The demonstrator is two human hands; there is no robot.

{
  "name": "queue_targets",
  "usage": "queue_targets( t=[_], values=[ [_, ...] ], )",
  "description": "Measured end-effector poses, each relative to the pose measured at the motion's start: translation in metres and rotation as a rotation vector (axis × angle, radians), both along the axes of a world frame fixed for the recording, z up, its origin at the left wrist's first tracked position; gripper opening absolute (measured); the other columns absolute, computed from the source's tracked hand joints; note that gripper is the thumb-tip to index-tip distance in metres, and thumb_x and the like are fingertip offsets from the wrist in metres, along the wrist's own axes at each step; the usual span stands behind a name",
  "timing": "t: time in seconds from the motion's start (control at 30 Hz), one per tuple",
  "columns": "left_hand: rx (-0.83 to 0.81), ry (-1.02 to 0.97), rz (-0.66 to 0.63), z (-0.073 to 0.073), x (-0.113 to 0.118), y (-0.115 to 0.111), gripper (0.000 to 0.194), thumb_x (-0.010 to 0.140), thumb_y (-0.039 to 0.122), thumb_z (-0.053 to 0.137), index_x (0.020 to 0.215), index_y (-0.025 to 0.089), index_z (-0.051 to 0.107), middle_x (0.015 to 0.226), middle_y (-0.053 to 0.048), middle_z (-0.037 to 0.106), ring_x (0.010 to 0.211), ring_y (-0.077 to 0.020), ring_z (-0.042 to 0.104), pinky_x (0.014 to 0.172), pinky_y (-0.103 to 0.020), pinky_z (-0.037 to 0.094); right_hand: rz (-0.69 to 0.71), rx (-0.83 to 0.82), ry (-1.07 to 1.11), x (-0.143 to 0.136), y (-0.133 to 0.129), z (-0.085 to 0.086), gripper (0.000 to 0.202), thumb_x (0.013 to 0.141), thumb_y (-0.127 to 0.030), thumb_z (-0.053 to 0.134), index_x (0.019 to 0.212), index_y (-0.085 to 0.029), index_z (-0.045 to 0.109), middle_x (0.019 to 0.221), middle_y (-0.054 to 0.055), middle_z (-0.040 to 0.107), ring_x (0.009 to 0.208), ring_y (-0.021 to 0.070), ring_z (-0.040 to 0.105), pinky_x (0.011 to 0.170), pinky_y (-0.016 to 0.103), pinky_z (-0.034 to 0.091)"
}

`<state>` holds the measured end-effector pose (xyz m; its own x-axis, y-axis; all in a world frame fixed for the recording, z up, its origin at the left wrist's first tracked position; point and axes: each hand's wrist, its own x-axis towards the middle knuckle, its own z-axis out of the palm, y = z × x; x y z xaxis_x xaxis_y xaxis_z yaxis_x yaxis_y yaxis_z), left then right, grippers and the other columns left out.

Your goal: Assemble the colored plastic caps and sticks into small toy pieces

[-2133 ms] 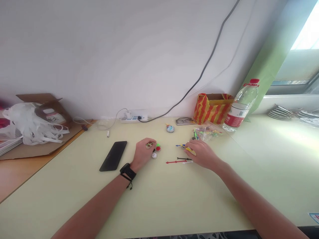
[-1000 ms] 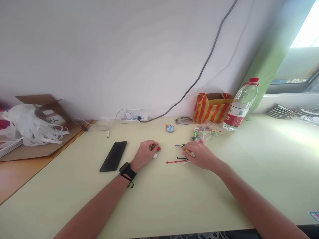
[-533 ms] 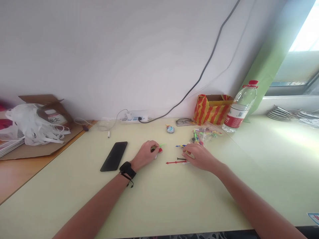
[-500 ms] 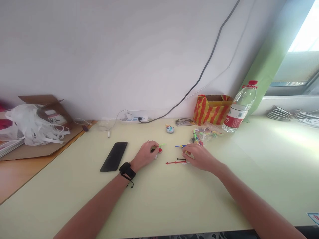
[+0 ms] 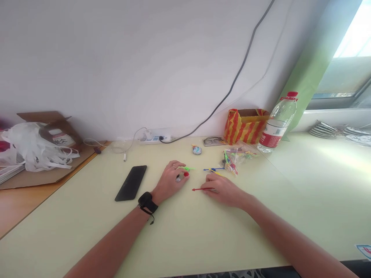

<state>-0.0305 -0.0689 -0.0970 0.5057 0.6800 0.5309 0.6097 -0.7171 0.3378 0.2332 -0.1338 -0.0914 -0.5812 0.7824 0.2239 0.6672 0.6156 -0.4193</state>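
My left hand [image 5: 170, 179] rests on the table with thumb and fingers apart, curved around small round pieces. Among these are a red disc [image 5: 186, 174] by the thumb tip, a white disc [image 5: 178, 179] and a green arrow-shaped piece [image 5: 188, 169] at the fingertips. My right hand [image 5: 222, 188] lies low with its fingers closed on the tail part of a red plastic arrow [image 5: 197, 189], whose tip points left. Just beyond that hand lie a blue arrow [image 5: 208, 169] and a yellow stick [image 5: 216, 172]. The hand hides what is under the palm.
A black phone [image 5: 131, 183] lies left of my left hand. Farther back are a small round tin [image 5: 197, 150], a clear bag of colored pieces [image 5: 239, 154], glasses [image 5: 213, 139], a striped bag [image 5: 245, 129], a water bottle [image 5: 276, 125] and a power strip [image 5: 156, 138].
My right hand has moved left and nearer to me, from the blue and yellow pieces onto the red arrow. My left fingers have spread, showing more of the discs and green piece.
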Motion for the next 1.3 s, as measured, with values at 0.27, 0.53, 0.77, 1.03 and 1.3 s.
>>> queue_targets(
  t=[0.27, 0.53, 0.77, 1.03, 1.3],
  values=[
    [-0.194, -0.221, -0.037, 0.009, 0.015, -0.023, 0.011, 0.091, 0.031, 0.07, 0.098, 0.023, 0.066, 0.105, -0.005, 0.073, 0.101, -0.0225, 0.066, 0.091, -0.04, 0.056, 0.026, 0.037, 0.034, -0.001, 0.003, -0.007, 0.016, 0.099, -0.016, 0.054, 0.095, -0.021, 0.069, 0.096, 0.006, 0.066, 0.097, 0.022, 0.059, 0.081, 0.034, 0.047],
    [-0.525, -0.482, -0.091, 0.0, 0.026, -0.03, 0.022, 0.088, 0.036, 0.074, 0.103, 0.02, 0.071, 0.095, -0.005, 0.076, 0.086, -0.0199, 0.074, 0.08, -0.033, 0.062, -0.003, 0.043, 0.003, 0.007, 0.005, -0.002, 0.014, 0.097, -0.014, 0.058, 0.09, -0.021, 0.068, 0.09, 0.005, 0.066, 0.091, 0.0217, 0.059, 0.077, 0.034, 0.045],
    [-0.59, -0.55, -0.14, 0.002, 0.03, -0.035, 0.029, 0.089, 0.036, 0.074, 0.112, 0.018, 0.072, 0.105, -0.009, 0.077, 0.098, -0.0227, 0.074, 0.093, -0.039, 0.063, 0.029, 0.051, 0.023, 0.002, 0.005, -0.009, 0.018, 0.098, -0.011, 0.054, 0.088, -0.02, 0.066, 0.089, 0.005, 0.066, 0.09, 0.0213, 0.058, 0.08, 0.034, 0.046],
    [-0.547, -0.546, -0.162, -0.001, 0.029, -0.033, 0.03, 0.09, 0.03, 0.072, 0.118, 0.017, 0.07, 0.11, -0.01, 0.076, 0.102, -0.0235, 0.074, 0.097, -0.042, 0.061, -0.053, 0.117, 0.046, -0.006, 0.001, -0.011, 0.018, 0.101, -0.02, 0.054, 0.11, -0.022, 0.07, 0.093, 0.006, 0.064, 0.091, 0.023, 0.056, 0.079, 0.037, 0.046],
    [-0.448, -0.411, -0.229, 0.001, 0.029, -0.039, 0.037, 0.089, 0.024, 0.072, 0.125, 0.02, 0.07, 0.118, -0.009, 0.075, 0.109, -0.0244, 0.072, 0.1, -0.04, 0.061, 0.038, 0.045, 0.171, -0.012, 0.001, -0.015, 0.013, 0.099, -0.016, 0.054, 0.096, -0.022, 0.065, 0.095, 0.006, 0.067, 0.095, 0.0233, 0.056, 0.082, 0.038, 0.046]
  ],
)
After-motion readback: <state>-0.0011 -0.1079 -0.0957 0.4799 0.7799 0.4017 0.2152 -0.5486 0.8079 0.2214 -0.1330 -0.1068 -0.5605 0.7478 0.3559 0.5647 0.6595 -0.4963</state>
